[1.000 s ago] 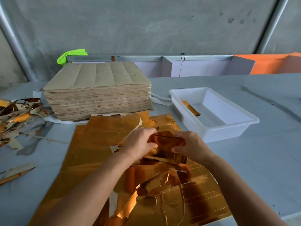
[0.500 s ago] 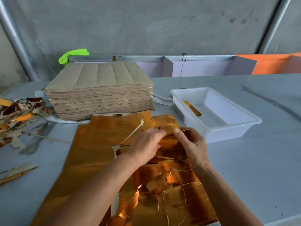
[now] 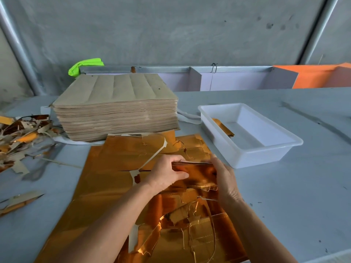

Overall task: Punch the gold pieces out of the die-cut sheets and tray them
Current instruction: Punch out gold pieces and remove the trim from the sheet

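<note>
A shiny gold die-cut sheet lies flat on the grey table in front of me, torn and partly punched at its right side. Both hands hold a small stack of gold pieces upright above the sheet. My left hand grips the stack's left end with curled fingers and thumb. My right hand holds its right end. A white plastic tray stands to the right, with one gold piece leaning against its left inner wall.
A thick pile of brown-backed sheets sits behind the gold sheet. Gold and brown offcuts lie heaped at the left, and a loose strip lies nearer. A low metal rail and an orange panel line the table's far edge.
The hands have gathered the gold pieces and turned them up on edge into a squared stack between both palms. The view has shifted slightly.
</note>
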{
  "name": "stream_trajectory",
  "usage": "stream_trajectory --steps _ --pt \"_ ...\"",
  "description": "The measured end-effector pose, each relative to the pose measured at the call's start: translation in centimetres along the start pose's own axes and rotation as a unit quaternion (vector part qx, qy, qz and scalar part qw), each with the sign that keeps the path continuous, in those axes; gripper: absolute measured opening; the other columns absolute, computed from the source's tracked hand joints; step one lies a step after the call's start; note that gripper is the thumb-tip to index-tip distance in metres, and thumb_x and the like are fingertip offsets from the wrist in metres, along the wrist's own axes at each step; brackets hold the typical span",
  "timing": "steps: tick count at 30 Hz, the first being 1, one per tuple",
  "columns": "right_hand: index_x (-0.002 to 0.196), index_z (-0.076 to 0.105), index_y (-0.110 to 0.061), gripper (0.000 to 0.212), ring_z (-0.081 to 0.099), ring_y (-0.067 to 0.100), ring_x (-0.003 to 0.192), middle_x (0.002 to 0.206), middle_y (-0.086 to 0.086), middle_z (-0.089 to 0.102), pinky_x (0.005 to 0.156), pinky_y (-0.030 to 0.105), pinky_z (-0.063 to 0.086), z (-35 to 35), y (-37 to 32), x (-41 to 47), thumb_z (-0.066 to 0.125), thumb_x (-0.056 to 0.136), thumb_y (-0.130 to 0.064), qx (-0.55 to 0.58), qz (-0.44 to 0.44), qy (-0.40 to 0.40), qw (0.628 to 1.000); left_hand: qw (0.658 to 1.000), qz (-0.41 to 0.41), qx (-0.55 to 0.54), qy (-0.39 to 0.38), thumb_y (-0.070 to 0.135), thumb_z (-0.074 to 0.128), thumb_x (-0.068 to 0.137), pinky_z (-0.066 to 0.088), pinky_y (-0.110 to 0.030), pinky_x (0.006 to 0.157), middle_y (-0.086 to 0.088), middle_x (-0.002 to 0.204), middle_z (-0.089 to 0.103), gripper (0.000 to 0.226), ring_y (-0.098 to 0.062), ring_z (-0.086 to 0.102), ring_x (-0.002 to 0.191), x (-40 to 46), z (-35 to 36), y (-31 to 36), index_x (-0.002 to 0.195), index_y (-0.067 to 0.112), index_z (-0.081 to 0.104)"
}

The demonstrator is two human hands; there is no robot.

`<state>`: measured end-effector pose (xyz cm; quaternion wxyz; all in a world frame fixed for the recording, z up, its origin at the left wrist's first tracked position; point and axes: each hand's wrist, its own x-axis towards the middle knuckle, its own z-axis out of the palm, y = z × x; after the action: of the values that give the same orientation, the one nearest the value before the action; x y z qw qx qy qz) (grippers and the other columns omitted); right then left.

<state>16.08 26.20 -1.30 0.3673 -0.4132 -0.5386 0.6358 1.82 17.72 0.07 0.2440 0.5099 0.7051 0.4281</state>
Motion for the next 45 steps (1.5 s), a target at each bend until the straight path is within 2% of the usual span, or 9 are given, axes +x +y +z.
stream_trajectory --steps 5,8,13,18,24,28,31,39,45 --pt "0.094 0.062 -0.019 0.032 0.063 0.017 0.082 0.086 0.004 0.066 0.062 0.028 0.049 0.0 -0.3 0.1 0.042 0.098 -0.044 0.059 -0.005 0.017 0.998 0.996 -0.020 -0.066 0.061 0.013 0.078 0.076 0.041 -0.013 0.069 0.022 0.102 0.053 0.046 0.003 0.050 0.095 -0.1 0.3 -0.5 0.106 0.037 0.052" --pt "0.095 0.059 -0.016 0.030 0.065 0.023 0.085 0.089 0.010 0.065 0.072 0.030 0.053 0.4 0.0 0.4 0.042 0.099 -0.040 0.039 0.007 -0.007 0.999 0.997 -0.011 -0.060 0.054 0.013 0.075 0.079 0.040 -0.007 0.062 0.024 0.100 0.052 0.042 0.005 0.050 0.092 -0.1 0.5 -0.7 0.102 0.040 0.052" --pt "0.095 0.061 -0.019 0.023 0.063 0.023 0.089 0.090 0.007 0.064 0.074 0.029 0.052 -0.2 -0.7 0.8 0.042 0.101 -0.031 -0.037 -0.109 -0.008 0.993 0.990 0.069 0.063 0.108 0.011 0.074 0.080 0.035 0.008 0.071 0.019 0.111 0.051 0.056 0.005 0.049 0.101 0.2 0.1 -0.4 0.123 0.035 0.048" --pt "0.117 0.058 -0.019 0.023 0.060 0.019 0.098 0.098 0.000 0.061 0.085 0.033 0.055 -1.2 0.8 0.2 0.041 0.101 -0.023 -0.143 -0.169 -0.068 0.973 0.966 0.150 0.206 0.054 -0.001 0.058 0.089 0.042 -0.026 0.105 0.006 0.128 0.052 0.061 -0.008 0.048 0.120 -0.8 0.5 -1.8 0.141 0.027 0.041" --pt "0.088 0.059 -0.024 0.024 0.060 0.016 0.087 0.089 0.000 0.063 0.067 0.020 0.054 -1.7 -0.1 0.8 0.054 0.093 -0.001 -0.227 -0.210 -0.085 0.947 0.977 0.115 0.159 0.088 0.007 0.062 0.089 0.038 -0.003 0.086 0.011 0.108 0.057 0.029 -0.002 0.051 0.104 -0.1 -0.4 -1.7 0.115 0.021 0.063" --pt "0.090 0.061 -0.021 0.024 0.061 0.018 0.083 0.087 0.004 0.063 0.065 0.026 0.056 -2.1 -0.7 1.0 0.053 0.092 0.002 -0.188 -0.222 -0.076 0.954 0.991 0.061 0.021 0.115 0.008 0.067 0.085 0.048 -0.018 0.087 0.008 0.102 0.060 0.018 -0.006 0.055 0.097 0.3 -1.2 -1.7 0.090 0.025 0.062" --pt "0.103 0.056 -0.023 0.024 0.060 0.014 0.093 0.097 -0.001 0.060 0.074 0.024 0.057 -1.6 0.3 0.5 0.050 0.095 -0.001 -0.238 -0.198 -0.109 0.944 0.996 -0.022 -0.050 0.064 0.012 0.061 0.090 0.054 -0.036 0.087 0.005 0.104 0.060 0.023 -0.016 0.059 0.100 -0.2 -0.1 -2.3 0.095 0.035 0.058" --pt "0.090 0.064 -0.020 0.023 0.060 0.016 0.070 0.082 0.009 0.062 0.058 0.024 0.052 -0.9 -2.6 1.7 0.060 0.088 0.003 -0.099 -0.096 -0.056 0.989 0.971 -0.057 -0.217 0.081 0.007 0.051 0.096 0.058 -0.035 0.079 -0.004 0.104 0.065 0.024 -0.016 0.065 0.093 1.7 -1.1 0.2 0.118 0.018 0.051" --pt "0.115 0.056 -0.013 0.026 0.065 0.029 0.085 0.101 0.016 0.062 0.061 0.034 0.056 -0.6 -4.2 2.0 0.057 0.092 -0.002 -0.060 -0.006 -0.092 0.994 0.962 -0.074 -0.253 0.076 0.010 0.041 0.101 0.058 -0.030 0.067 -0.013 0.116 0.059 0.023 -0.021 0.062 0.093 3.0 -0.7 1.8 0.123 0.008 0.048"
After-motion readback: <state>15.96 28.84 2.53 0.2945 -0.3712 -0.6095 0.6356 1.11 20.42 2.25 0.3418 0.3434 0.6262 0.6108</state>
